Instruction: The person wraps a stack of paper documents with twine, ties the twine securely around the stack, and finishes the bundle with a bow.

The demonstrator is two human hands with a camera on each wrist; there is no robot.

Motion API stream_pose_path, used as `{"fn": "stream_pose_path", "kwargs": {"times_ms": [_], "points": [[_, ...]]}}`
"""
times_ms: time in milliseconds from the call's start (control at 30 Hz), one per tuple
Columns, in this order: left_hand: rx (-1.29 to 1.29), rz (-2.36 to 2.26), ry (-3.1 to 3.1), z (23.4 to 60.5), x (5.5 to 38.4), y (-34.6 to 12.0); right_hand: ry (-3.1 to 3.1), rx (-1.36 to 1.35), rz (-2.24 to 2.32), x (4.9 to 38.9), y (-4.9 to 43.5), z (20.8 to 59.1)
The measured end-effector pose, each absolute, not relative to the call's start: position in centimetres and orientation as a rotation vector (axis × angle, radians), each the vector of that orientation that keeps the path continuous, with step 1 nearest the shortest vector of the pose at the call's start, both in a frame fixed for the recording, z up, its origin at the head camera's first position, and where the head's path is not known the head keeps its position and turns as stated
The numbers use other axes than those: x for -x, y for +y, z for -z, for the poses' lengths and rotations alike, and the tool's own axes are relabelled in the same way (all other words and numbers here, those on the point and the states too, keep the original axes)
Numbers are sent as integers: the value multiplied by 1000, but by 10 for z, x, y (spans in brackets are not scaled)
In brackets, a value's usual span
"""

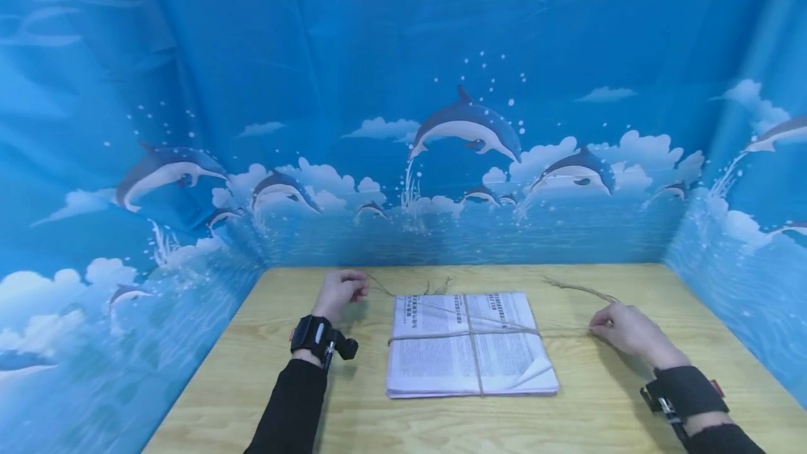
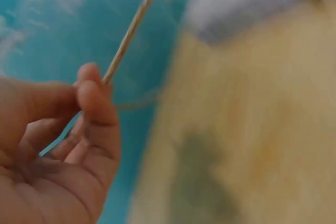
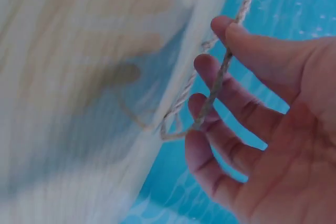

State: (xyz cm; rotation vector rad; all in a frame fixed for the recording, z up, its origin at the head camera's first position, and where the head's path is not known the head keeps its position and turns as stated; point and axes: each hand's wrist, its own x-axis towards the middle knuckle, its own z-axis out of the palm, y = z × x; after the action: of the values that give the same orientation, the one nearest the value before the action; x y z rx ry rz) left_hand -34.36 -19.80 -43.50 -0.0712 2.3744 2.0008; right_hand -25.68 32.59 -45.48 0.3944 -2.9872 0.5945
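Pinching a strand of twine [image 2: 131, 32] between thumb and fingertips, the left hand [image 1: 338, 293] has its grip closed down on it, just off the far left corner of a paper stack [image 1: 429, 366]. The right hand [image 1: 627, 331] has a similar grip to the right of the stack: thumb and forefinger are pressed together on the twine, while the right wrist view shows the other fingers loosely bent and spread along the cord.

Between the two hands, the stack of printed sheets lies flat on the table [image 1: 246, 370]. Twine runs across it from side to side and from front to back, crossing near the middle, and a further strand slants over its far half. The near right corner of the top sheet is curled up. Thin ends of twine show at the stack's far edge, and a loose tail [image 1: 580, 288] reaches away from the right hand over the table.

Farther out, a black wrist strap [image 1: 312, 335] sits on the left arm and another strap [image 1: 687, 391] on the right, above dark sleeves [image 1: 290, 408]. Around the table hangs a blue backdrop [image 1: 378, 33] printed with dolphins and clouds.
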Motion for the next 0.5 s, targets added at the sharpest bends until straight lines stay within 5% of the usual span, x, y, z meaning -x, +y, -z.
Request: {"fn": "stream_pose_path", "kwargs": {"times_ms": [200, 500], "points": [[1, -1521, 2624, 469, 338, -214, -3058, -488, -523, 261, 316, 457], [-253, -1066, 2827, 462, 334, -205, -2959, -761, -791, 263, 264, 449]]}}
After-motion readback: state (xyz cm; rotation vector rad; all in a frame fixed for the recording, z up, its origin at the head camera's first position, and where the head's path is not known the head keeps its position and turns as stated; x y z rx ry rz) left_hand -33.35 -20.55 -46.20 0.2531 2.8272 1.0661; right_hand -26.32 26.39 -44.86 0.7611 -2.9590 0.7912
